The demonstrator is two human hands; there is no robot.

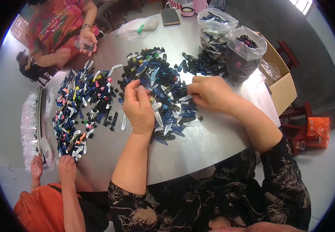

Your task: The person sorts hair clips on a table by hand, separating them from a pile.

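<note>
A heap of snap hair clips (167, 116), dark blue, black, white and silver, lies on the metal table, mixed with small black claw clips (130, 71). Over the near left part of this heap is my left hand (138, 106), its fingers curled in towards the thumb; what they hold is hidden. At the heap's right edge, my right hand (212, 94) pinches with thumb and forefinger, close to a silver snap clip. I cannot make out what sits between those fingertips. Black snap clips (202, 63) form a separate pile beyond my right hand.
Two clear bags of clips (244, 58) stand at the back right, beside a cardboard box (285, 87). Another mixed heap (73, 112) lies left. A phone (170, 17) rests at the far edge. Co-workers' hands (86, 40) are across the table and at the left (67, 168).
</note>
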